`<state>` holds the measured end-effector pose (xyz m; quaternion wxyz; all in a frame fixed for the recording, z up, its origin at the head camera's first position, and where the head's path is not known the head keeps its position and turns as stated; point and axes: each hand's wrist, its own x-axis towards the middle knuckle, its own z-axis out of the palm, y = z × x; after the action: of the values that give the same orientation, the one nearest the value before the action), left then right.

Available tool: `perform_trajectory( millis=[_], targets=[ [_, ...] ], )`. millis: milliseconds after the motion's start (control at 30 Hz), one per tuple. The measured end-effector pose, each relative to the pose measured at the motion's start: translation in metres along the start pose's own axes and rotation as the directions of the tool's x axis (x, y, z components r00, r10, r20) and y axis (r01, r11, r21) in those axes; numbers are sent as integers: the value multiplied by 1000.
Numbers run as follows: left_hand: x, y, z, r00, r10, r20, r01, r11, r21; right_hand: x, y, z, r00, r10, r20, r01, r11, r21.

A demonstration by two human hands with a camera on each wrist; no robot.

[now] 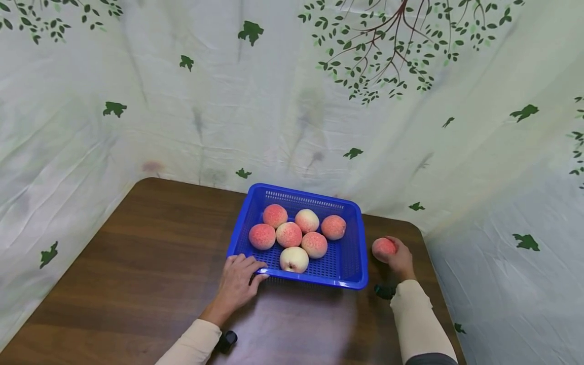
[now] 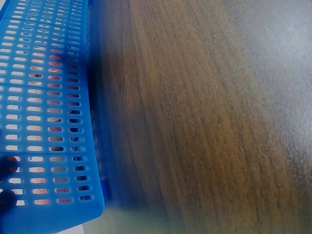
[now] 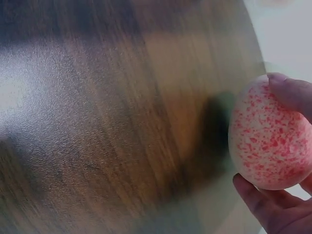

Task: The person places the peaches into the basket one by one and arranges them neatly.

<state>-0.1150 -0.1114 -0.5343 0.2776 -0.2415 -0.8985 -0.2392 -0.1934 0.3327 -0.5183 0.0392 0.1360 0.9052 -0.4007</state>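
A blue plastic basket (image 1: 338, 261) with slotted walls holds several pink and cream peaches, among them a pale one (image 1: 294, 259) by the near wall. My left hand (image 1: 238, 280) grips the basket's rim at its near left corner, fingers over the edge and thumb on the near side. In the left wrist view the slotted wall (image 2: 44, 117) fills the left side, with dark blurred fingertips (image 2: 7, 168) at the edge. Right of the basket, my right hand (image 1: 401, 259) holds a peach (image 3: 268, 139) between thumb and fingers. Whether that peach touches the table is unclear.
The basket stands at the back of a brown wooden table (image 1: 150, 274). Behind and beside the table hangs a pale curtain (image 1: 283, 126) printed with leaves and branches. A dark wrist camera (image 1: 226, 340) sits at my left wrist, another device (image 1: 385, 291) at my right.
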Motion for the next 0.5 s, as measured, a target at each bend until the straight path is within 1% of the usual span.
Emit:
perform_trajectory(
  millis=[167,367,500],
  targets=[
    [0,0,0,1000,3,-9,-4,1000,-2,0,-4,-6,999,-24,-35,25,999,42],
    [0,0,0,1000,9,-19,-10,1000,-14,-5,-16,-16,998,-37,-41,42,994,103],
    [0,-1,0,1000,10,-21,-10,1000,-11,-10,-27,-22,997,-67,-40,72,988,137]
  ],
)
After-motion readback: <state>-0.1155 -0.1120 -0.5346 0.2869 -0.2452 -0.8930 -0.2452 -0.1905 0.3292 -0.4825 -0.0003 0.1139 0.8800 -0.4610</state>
